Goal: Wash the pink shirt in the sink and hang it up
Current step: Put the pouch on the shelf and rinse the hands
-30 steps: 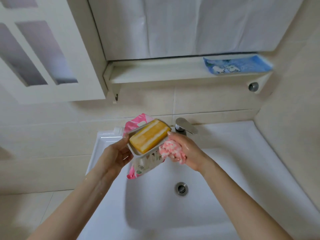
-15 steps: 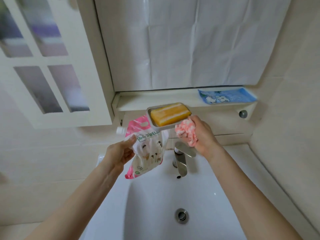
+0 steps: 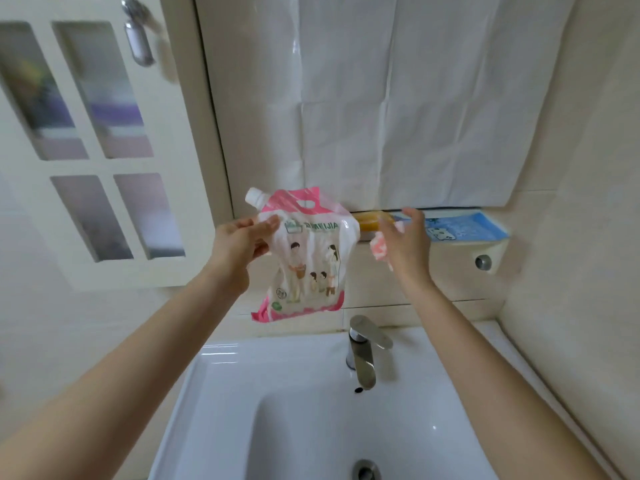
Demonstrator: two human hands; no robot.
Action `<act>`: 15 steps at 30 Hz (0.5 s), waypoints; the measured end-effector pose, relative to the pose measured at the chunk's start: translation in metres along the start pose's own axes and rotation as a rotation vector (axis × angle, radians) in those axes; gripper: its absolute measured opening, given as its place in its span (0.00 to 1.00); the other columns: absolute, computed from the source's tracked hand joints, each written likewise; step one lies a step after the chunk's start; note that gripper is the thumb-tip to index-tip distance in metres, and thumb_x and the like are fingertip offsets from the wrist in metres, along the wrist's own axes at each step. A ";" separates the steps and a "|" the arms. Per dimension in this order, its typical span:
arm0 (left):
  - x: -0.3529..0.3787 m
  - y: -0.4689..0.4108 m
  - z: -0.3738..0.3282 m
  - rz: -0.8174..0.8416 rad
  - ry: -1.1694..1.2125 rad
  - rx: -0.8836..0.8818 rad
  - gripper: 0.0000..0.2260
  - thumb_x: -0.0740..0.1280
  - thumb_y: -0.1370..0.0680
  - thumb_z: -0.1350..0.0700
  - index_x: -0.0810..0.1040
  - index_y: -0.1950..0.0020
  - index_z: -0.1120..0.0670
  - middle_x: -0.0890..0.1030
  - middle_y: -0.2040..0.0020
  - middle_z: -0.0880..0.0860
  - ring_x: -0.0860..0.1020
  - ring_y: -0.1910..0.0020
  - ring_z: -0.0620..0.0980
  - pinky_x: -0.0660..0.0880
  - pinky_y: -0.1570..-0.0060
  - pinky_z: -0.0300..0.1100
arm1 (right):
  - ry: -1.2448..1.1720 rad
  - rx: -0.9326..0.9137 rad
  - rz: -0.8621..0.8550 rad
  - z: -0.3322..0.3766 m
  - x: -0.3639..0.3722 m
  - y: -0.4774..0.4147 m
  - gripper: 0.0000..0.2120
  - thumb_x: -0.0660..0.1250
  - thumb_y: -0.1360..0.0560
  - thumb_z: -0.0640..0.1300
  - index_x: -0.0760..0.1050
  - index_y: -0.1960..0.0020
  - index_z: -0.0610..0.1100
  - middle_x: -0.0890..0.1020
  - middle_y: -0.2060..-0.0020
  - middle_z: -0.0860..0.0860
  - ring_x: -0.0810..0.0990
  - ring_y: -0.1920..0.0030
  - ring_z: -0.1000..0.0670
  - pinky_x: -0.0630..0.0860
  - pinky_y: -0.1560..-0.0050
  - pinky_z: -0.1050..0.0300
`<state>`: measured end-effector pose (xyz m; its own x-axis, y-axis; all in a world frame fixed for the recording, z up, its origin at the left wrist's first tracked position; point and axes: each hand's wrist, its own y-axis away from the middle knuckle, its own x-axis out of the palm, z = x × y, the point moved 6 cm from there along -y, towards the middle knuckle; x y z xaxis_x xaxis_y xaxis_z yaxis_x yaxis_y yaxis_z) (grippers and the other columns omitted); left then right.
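At the near edge of the view, the drain (image 3: 365, 471) sits in the bottom of the white sink (image 3: 242, 393), and a chrome faucet (image 3: 362, 355) stands on the middle of the sink's back rim with its spout tilted down over the basin. Both forearms reach up and away above the sink. The left hand (image 3: 242, 240) pinches the upper left corner of a pink-and-white detergent pouch (image 3: 311, 258) between thumb and fingers, so the pouch hangs upright in the air above the back rim, left of the faucet, with its white spout cap (image 3: 254, 195) at the top left. The right hand (image 3: 405, 244) is raised just right of the pouch with its upper fingers straightened toward the shelf (image 3: 491, 242), while the pink shirt (image 3: 379, 247), wadded into a small bundle, is held under the palm by the lower fingers; the exact grip is hidden behind the hand. An orange soap bar (image 3: 372, 220) lies near the shelf's left end, just beyond the fingertips, and a blue packet (image 3: 460, 228) lies flat toward the right end. Above the shelf hangs a creased white sheet (image 3: 398, 98). At the far left is a white door (image 3: 104, 220) with frosted panes and a metal handle (image 3: 138, 39).
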<state>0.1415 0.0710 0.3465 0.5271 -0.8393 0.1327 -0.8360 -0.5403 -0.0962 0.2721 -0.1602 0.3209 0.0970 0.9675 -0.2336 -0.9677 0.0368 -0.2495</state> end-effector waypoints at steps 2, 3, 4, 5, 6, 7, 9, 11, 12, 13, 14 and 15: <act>0.001 -0.010 -0.020 -0.027 0.078 0.036 0.09 0.69 0.25 0.62 0.78 0.47 0.65 0.82 0.57 0.58 0.80 0.63 0.49 0.79 0.60 0.38 | -0.101 -0.039 0.162 0.007 0.004 0.026 0.19 0.68 0.25 0.53 0.71 0.39 0.47 0.80 0.50 0.49 0.80 0.61 0.53 0.74 0.64 0.60; 0.003 -0.016 -0.031 -0.026 0.113 0.063 0.07 0.68 0.24 0.62 0.78 0.48 0.64 0.81 0.59 0.57 0.80 0.64 0.49 0.79 0.62 0.38 | -0.154 0.022 0.313 0.007 0.013 0.038 0.22 0.69 0.26 0.55 0.70 0.36 0.48 0.81 0.50 0.47 0.80 0.67 0.55 0.72 0.71 0.63; 0.005 -0.021 -0.043 -0.023 0.126 0.099 0.06 0.67 0.23 0.62 0.77 0.49 0.64 0.81 0.60 0.56 0.79 0.65 0.48 0.78 0.63 0.37 | -0.173 0.096 0.449 0.005 0.024 0.047 0.27 0.70 0.27 0.55 0.66 0.33 0.49 0.80 0.48 0.45 0.79 0.72 0.57 0.69 0.77 0.66; 0.008 -0.027 -0.054 -0.024 0.115 0.140 0.05 0.67 0.23 0.62 0.77 0.50 0.63 0.80 0.61 0.55 0.78 0.66 0.48 0.77 0.63 0.37 | -0.179 0.140 0.539 0.005 0.036 0.052 0.32 0.72 0.28 0.54 0.62 0.29 0.50 0.79 0.47 0.45 0.78 0.73 0.56 0.68 0.79 0.66; 0.010 -0.033 -0.064 -0.036 0.094 0.171 0.04 0.67 0.23 0.61 0.77 0.51 0.62 0.80 0.60 0.55 0.78 0.66 0.47 0.76 0.63 0.36 | -0.177 0.147 0.579 0.008 0.049 0.052 0.35 0.73 0.29 0.53 0.60 0.27 0.49 0.79 0.46 0.46 0.79 0.72 0.55 0.68 0.79 0.66; 0.011 -0.040 -0.071 -0.056 0.072 0.187 0.03 0.66 0.23 0.61 0.77 0.52 0.61 0.80 0.60 0.55 0.77 0.65 0.48 0.76 0.63 0.36 | -0.174 0.121 0.577 0.014 0.060 0.047 0.35 0.74 0.29 0.51 0.62 0.28 0.47 0.79 0.46 0.47 0.80 0.70 0.54 0.71 0.77 0.65; 0.011 -0.054 -0.082 -0.098 0.048 0.194 0.03 0.65 0.22 0.61 0.76 0.52 0.60 0.78 0.57 0.57 0.76 0.62 0.51 0.76 0.60 0.39 | -0.189 0.060 0.519 0.030 0.080 0.036 0.31 0.75 0.30 0.49 0.67 0.32 0.45 0.80 0.47 0.48 0.83 0.63 0.50 0.74 0.74 0.62; 0.009 -0.067 -0.090 -0.121 0.032 0.203 0.03 0.63 0.21 0.62 0.74 0.54 0.59 0.75 0.57 0.58 0.73 0.61 0.51 0.74 0.57 0.42 | -0.217 0.037 0.467 0.042 0.095 0.022 0.33 0.76 0.31 0.48 0.66 0.31 0.43 0.80 0.45 0.47 0.84 0.58 0.46 0.75 0.71 0.60; 0.008 -0.072 -0.093 -0.133 0.026 0.206 0.05 0.61 0.21 0.64 0.73 0.57 0.59 0.74 0.60 0.57 0.72 0.64 0.50 0.74 0.58 0.43 | -0.214 0.015 0.451 0.048 0.101 0.017 0.34 0.75 0.30 0.48 0.64 0.30 0.44 0.80 0.43 0.47 0.84 0.57 0.45 0.76 0.70 0.58; 0.008 -0.077 -0.093 -0.145 0.016 0.204 0.07 0.60 0.22 0.66 0.72 0.59 0.58 0.73 0.62 0.56 0.72 0.66 0.49 0.74 0.61 0.42 | -0.182 -0.015 0.439 0.054 0.108 0.013 0.36 0.75 0.30 0.48 0.61 0.28 0.45 0.78 0.41 0.47 0.84 0.55 0.45 0.78 0.68 0.57; 0.008 -0.081 -0.091 -0.159 -0.011 0.195 0.08 0.58 0.23 0.68 0.71 0.60 0.58 0.73 0.64 0.55 0.73 0.67 0.49 0.74 0.65 0.40 | -0.121 -0.051 0.426 0.058 0.115 0.010 0.37 0.75 0.30 0.49 0.60 0.27 0.47 0.78 0.39 0.47 0.83 0.55 0.45 0.80 0.66 0.54; 0.010 -0.085 -0.086 -0.177 -0.064 0.182 0.08 0.56 0.23 0.68 0.72 0.58 0.59 0.74 0.63 0.55 0.75 0.66 0.49 0.75 0.66 0.39 | -0.049 -0.093 0.411 0.063 0.121 0.008 0.37 0.74 0.30 0.50 0.60 0.27 0.49 0.78 0.40 0.49 0.83 0.55 0.46 0.82 0.64 0.51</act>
<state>0.2050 0.1139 0.4411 0.6761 -0.7299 0.1006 -0.6921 -0.6759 -0.2533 0.2609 -0.0266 0.3498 -0.3057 0.9079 -0.2868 -0.8982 -0.3749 -0.2294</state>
